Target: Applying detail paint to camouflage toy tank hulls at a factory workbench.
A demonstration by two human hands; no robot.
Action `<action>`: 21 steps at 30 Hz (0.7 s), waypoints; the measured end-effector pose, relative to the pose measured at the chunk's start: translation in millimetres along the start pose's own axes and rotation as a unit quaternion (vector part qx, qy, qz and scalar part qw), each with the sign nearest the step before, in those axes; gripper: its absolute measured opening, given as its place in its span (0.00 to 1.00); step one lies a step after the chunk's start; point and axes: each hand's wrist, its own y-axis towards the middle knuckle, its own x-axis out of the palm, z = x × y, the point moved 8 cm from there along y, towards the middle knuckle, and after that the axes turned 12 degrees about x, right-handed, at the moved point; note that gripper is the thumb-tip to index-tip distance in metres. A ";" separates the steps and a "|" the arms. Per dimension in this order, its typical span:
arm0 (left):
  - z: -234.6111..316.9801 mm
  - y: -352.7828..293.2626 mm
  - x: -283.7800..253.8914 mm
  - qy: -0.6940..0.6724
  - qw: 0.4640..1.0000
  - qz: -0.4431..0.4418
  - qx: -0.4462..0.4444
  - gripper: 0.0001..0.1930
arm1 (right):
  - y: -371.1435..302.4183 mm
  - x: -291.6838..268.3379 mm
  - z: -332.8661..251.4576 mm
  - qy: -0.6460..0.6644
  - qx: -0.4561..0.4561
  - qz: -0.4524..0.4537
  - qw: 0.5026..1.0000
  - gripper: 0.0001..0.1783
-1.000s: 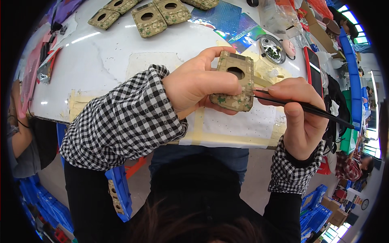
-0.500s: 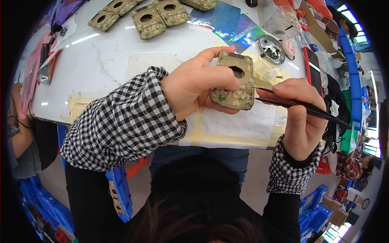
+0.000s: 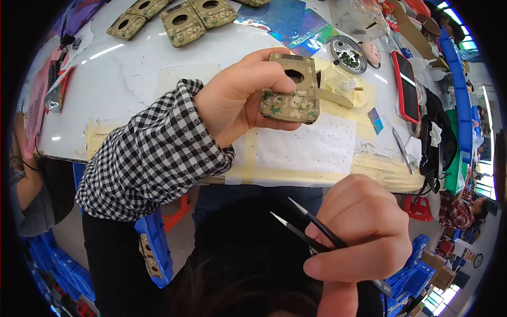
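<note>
My left hand point(image 3: 237, 95) is wrapped round a camouflage-patterned toy tank hull point(image 3: 288, 107) with a round hole in its top. The thumb lies on the hull beside that hole, and the hull is held up above the table. Down by my chest, my right hand point(image 3: 364, 232) grips black tweezers point(image 3: 328, 232). Their pale tips are apart, with nothing visible between them, and point up and to the left. Under the hull, white paper point(image 3: 317, 145) with scattered dark specks lies on the table.
More camouflage hulls point(image 3: 186, 36) stand at the back left. Shiny iridescent sheets point(image 3: 285, 24) lie beside them. A round dish point(image 3: 347, 55) holds small dark green pieces. On the right are a red-edged phone point(image 3: 405, 87) and a slim metal tool point(image 3: 403, 150). A person point(image 3: 26, 185) sits at the left.
My right hand has pulled the tweezers away from the hull, down toward my chest, and their tips now point up-left. My left hand has shifted slightly up and left with the hull.
</note>
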 end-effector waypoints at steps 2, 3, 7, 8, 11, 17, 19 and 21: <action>-1.2 0.2 -0.5 -0.005 1.000 0.001 -0.002 0.30 | 4.0 -1.4 -1.9 0.003 0.007 -0.015 1.000 0.18; -1.0 -0.1 -0.2 -0.004 1.000 -0.001 -0.002 0.30 | 0.9 -1.7 -3.4 0.002 -0.010 0.005 1.000 0.16; -0.3 0.3 0.8 -0.003 1.000 0.005 -0.005 0.31 | 3.9 -3.1 -7.6 -0.018 -0.051 -0.023 0.998 0.16; 0.4 -0.1 1.8 -0.001 1.000 0.001 -0.003 0.31 | 2.7 -3.4 -5.1 -0.017 -0.057 -0.012 0.998 0.16; -0.1 -1.1 2.8 0.006 1.000 -0.008 0.003 0.31 | 0.9 -4.9 -4.3 -0.030 -0.029 0.001 0.999 0.17; 3.7 -1.5 4.1 0.047 0.998 -0.004 0.038 0.34 | 0.6 -8.4 -8.9 -0.035 -0.029 0.001 0.999 0.17; 5.5 -0.7 3.6 0.064 0.997 -0.003 0.050 0.35 | 1.1 -8.8 -8.1 -0.036 -0.041 -0.009 0.998 0.17; 1.9 0.0 0.1 0.051 0.998 -0.011 0.044 0.36 | -0.5 -8.4 -2.7 -0.030 -0.059 -0.021 0.998 0.18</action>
